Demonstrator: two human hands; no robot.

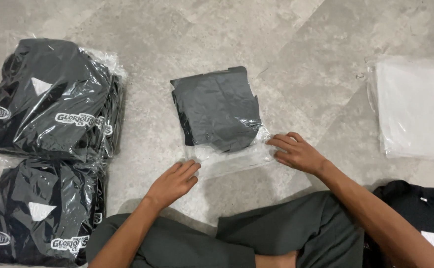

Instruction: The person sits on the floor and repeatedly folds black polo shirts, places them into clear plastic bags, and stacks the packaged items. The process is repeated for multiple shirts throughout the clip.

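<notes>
A folded dark shirt point(216, 110) lies in a clear bag point(227, 154) at the centre of the frame, on the grey floor point(286, 44). The bag's open end points toward the person, and a strip of empty plastic shows below the shirt.

The left hand point(173, 182) rests flat, fingers loosely spread, at the bag's lower left corner; it touches the plastic but grips nothing. The right hand point(296, 153) lies open on the lower right corner, fingertips pressing the film down, also grasping nothing.

The step in hand looks like closing the flap. To do it well, both hands should keep the corners taut and level so the film does not wrinkle, press trapped air out toward the open end, and fold the flap in one straight line along the shirt's lower edge. The shirt sits slightly askew in the bag, so squaring it first would probably give a neater pack.

Two piles of bagged shirts point(53, 99) fill the left of the frame, spare bags point(415, 109) lie at upper right, and a black garment point(415, 208) sits at lower right.
</notes>
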